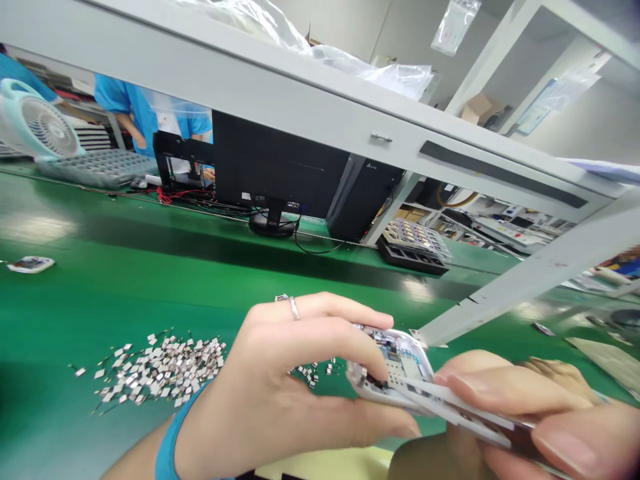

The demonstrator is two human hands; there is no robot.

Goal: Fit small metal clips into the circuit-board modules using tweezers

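Observation:
My left hand (295, 373), with a ring and a blue wristband, grips a small white-rimmed device (413, 363) by its edges. Its inner side faces up and shows a circuit board. In my right hand (545, 407) are pale tweezers (465, 417), held between thumb and fingers. Their tips reach onto the board, close to my left index fingertip; whether they pinch a part is too small to tell. Left of my left hand lies a pile of small white square parts with thin dark leads (170, 370), and several more show behind that hand.
Another small device (31, 265) lies at the far left. A black monitor (280, 167), a computer tower (363, 197) and stacked trays (415, 243) stand behind. A white post (530, 267) slants down near the device. People in blue are beyond the fan (47, 127).

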